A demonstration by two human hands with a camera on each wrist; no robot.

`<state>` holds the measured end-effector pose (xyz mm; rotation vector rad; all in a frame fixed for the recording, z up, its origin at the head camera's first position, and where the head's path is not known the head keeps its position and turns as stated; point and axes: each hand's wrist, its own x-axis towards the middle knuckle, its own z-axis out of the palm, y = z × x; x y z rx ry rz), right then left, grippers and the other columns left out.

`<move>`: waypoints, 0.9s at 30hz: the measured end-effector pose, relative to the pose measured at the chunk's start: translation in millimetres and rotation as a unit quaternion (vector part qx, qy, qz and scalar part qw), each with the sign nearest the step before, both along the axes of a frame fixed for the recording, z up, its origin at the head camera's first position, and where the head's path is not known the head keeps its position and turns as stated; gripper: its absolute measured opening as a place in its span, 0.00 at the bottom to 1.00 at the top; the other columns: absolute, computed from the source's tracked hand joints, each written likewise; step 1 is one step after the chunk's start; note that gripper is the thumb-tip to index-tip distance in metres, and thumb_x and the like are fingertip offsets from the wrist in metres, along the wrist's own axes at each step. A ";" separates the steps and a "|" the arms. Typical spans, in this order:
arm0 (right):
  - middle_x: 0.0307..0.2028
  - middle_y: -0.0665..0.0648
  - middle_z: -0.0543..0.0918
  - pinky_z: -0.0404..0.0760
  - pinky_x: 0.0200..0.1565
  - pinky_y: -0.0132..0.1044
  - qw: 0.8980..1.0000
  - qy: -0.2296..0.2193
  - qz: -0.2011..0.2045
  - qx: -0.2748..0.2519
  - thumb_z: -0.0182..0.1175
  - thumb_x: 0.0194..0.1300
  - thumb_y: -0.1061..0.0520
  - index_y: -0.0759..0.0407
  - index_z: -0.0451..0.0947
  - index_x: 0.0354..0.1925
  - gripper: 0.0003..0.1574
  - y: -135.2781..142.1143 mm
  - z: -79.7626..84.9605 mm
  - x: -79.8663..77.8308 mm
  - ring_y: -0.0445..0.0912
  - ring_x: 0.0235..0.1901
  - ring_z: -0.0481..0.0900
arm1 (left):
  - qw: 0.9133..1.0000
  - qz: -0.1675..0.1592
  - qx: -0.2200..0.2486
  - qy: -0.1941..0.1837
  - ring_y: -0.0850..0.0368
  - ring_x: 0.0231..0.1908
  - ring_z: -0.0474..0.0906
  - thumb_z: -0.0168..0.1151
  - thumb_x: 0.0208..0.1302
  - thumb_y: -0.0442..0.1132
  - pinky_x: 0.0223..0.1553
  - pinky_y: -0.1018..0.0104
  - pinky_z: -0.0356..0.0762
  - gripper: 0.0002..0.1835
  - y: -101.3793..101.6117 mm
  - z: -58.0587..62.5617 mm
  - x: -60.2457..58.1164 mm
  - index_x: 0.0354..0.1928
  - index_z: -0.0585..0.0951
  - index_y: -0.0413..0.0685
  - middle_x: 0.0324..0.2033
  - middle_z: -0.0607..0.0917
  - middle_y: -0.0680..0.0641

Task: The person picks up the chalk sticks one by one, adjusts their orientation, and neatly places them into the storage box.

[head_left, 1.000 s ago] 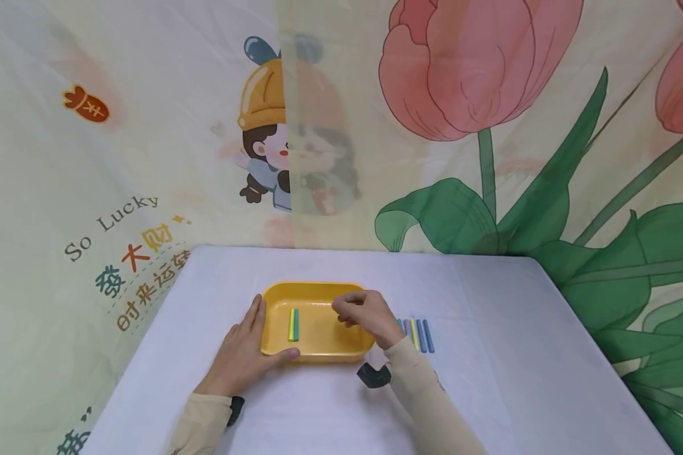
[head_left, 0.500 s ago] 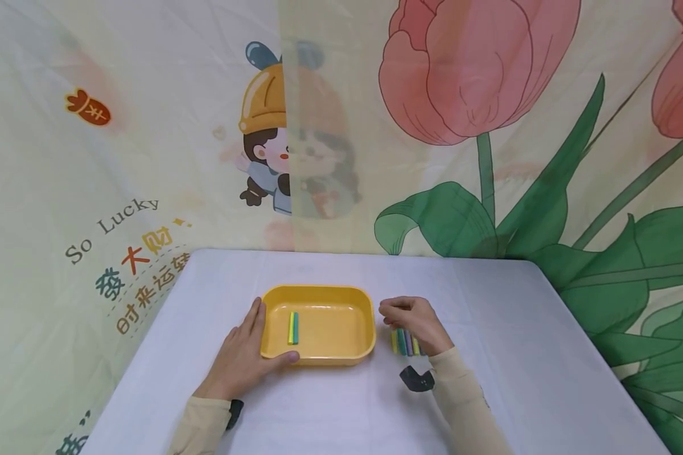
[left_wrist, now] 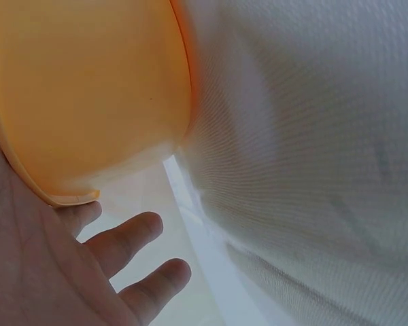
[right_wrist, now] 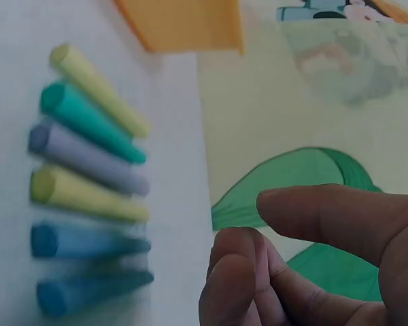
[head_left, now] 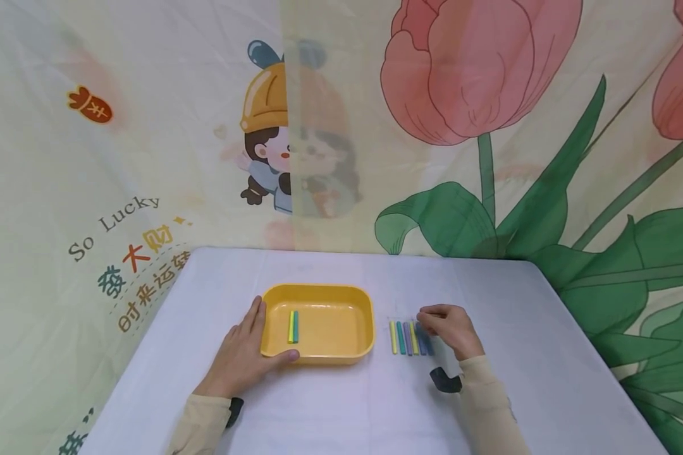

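My left hand (head_left: 241,351) rests against the left end of a yellow tray (head_left: 341,359), fingers along its side and thumb at the front edge. In the left wrist view, those fingers (left_wrist: 126,244) are extended beside the tray wall (left_wrist: 102,102). A yellow chalk stick (head_left: 291,327) and a teal chalk stick (head_left: 296,327) lie side by side inside. My right hand (head_left: 449,328) hovers over the right end of a row of chalk sticks (head_left: 408,339). Its fingers are bent, with a gap between thumb and index finger and nothing held. Nearest to it are two blue chalk sticks (right_wrist: 88,241).
A white cloth covers the table (head_left: 523,354), which ends at a printed backdrop (head_left: 330,234) behind. The chalk row, yellow, green, purple, yellow and blue, lies just right of the tray. Each wrist wears a dark device (head_left: 446,380).
My right hand has moved right, from above the tray to the far end of the chalk row, uncovering most of the row. The left hand and tray have stayed in place.
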<state>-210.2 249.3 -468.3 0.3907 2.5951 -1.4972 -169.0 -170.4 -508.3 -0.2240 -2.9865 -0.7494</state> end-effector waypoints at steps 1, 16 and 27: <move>0.44 0.60 0.85 0.84 0.42 0.42 1.000 0.000 -0.005 0.013 0.67 0.66 0.49 0.65 0.83 0.54 0.25 2.7 -1.4 1.0 0.48 0.38 0.81 | 1.000 0.000 -0.001 -0.001 0.39 0.75 0.55 0.60 0.50 0.82 0.70 0.38 0.57 0.72 0.0 0.1 0.0 0.81 0.41 0.42 0.81 0.43 0.42; 0.39 0.62 0.85 0.81 0.33 0.39 0.992 -0.017 -0.006 0.121 0.68 0.62 0.52 0.69 0.84 0.46 0.21 13.7 -29.0 10.9 0.50 0.35 0.80 | 1.000 0.004 -0.007 -0.006 0.39 0.75 0.54 0.60 0.50 0.82 0.70 0.37 0.57 0.72 0.8 4.2 1.9 0.81 0.41 0.41 0.80 0.42 0.40; 0.36 0.60 0.86 0.81 0.30 0.39 0.989 0.004 0.002 0.147 0.69 0.62 0.54 0.68 0.85 0.41 0.17 10.1 -33.1 8.8 0.50 0.33 0.80 | 1.000 0.004 -0.008 -0.001 0.39 0.75 0.54 0.60 0.51 0.81 0.70 0.37 0.58 0.71 0.8 4.6 2.1 0.81 0.42 0.40 0.80 0.43 0.40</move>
